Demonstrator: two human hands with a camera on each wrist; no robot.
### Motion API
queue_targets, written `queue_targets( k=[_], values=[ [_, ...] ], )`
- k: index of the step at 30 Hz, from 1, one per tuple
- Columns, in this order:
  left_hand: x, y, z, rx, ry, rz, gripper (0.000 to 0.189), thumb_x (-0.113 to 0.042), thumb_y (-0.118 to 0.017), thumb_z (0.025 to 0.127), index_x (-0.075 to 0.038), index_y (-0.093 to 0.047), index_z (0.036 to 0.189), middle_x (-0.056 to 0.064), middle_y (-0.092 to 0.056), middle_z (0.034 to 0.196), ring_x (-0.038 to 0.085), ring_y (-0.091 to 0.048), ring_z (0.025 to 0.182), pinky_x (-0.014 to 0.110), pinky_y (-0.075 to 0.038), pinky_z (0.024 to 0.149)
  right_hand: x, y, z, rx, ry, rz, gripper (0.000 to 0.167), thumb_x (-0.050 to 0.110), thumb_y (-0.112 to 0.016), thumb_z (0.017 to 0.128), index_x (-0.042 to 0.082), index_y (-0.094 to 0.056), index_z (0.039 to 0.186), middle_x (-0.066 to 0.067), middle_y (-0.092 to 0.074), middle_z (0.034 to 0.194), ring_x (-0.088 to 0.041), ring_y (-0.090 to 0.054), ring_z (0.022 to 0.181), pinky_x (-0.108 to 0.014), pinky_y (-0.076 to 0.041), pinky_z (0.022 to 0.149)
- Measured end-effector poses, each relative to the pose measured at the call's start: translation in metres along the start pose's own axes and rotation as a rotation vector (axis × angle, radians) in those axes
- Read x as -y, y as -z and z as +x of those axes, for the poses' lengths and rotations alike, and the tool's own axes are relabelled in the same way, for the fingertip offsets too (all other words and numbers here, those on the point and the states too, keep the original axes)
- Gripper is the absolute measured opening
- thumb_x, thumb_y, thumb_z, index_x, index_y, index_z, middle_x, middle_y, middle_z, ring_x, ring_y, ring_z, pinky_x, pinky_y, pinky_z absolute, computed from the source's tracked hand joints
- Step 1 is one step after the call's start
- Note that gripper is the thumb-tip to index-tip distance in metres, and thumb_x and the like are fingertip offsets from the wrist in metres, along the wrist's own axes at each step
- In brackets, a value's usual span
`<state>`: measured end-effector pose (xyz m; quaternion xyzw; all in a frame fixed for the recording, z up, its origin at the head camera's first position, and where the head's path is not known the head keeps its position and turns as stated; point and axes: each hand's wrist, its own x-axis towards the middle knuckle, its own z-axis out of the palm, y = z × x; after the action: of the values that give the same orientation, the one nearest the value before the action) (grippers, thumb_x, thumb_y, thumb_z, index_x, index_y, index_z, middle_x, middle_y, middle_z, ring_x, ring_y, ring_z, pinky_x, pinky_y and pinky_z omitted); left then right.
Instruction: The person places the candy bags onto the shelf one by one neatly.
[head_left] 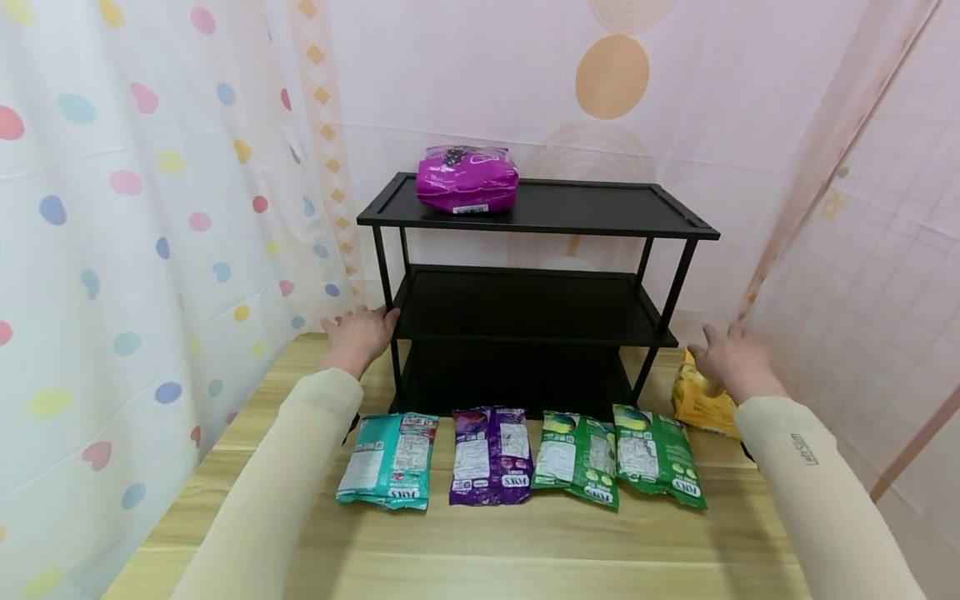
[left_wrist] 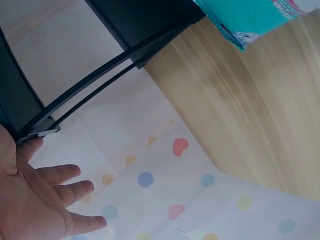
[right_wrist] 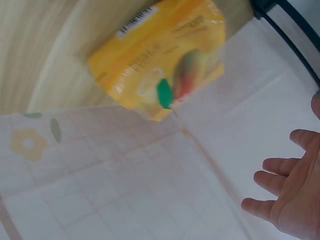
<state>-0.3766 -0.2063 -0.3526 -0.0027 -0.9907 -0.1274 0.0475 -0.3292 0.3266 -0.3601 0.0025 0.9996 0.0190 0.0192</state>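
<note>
While the right hand (head_left: 731, 360) is hovering with its fingers spread and holding nothing, the yellow bag (head_left: 701, 404) is lying just under and in front of it, on the right end of the wooden surface (head_left: 525, 533). In the head view the hand is covering part of the bag, and I cannot tell if it is touching it. In the right wrist view the yellow bag (right_wrist: 162, 60) is sitting up and to the left of the open fingers (right_wrist: 280, 175), with its long side slanting from the surface edge toward the black shelf (head_left: 536, 208). The right hand is the nearer one to this bag by far. The left hand (head_left: 360, 333) is well apart from it, on the other side, resting open with its fingers against the shelf's front left post. Between the two arms, four more bags are lying flat in a row: a teal bag (head_left: 390, 458), a purple bag (head_left: 491, 454), and two green bags (head_left: 618, 454). A pink bag (head_left: 467, 179) is sitting on the top of the shelf, on its left part.
</note>
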Motion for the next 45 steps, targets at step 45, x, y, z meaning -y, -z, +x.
queue_targets(
  k=[45],
  values=[
    [0.001,-0.001,-0.001,0.004,0.022,-0.004,0.061,-0.045,-0.021,0.108,-0.006,-0.045,0.148,0.031,-0.042,0.146,0.061,-0.033,0.13,0.075,-0.014,0.105,-0.042,-0.108,-0.022,0.235,-0.282,0.522,0.109,0.067,-0.033,0.098,-0.022,0.011,0.143,-0.051,0.017,0.142,-0.064,0.013,0.134,-0.074,-0.012,0.106]
  ],
)
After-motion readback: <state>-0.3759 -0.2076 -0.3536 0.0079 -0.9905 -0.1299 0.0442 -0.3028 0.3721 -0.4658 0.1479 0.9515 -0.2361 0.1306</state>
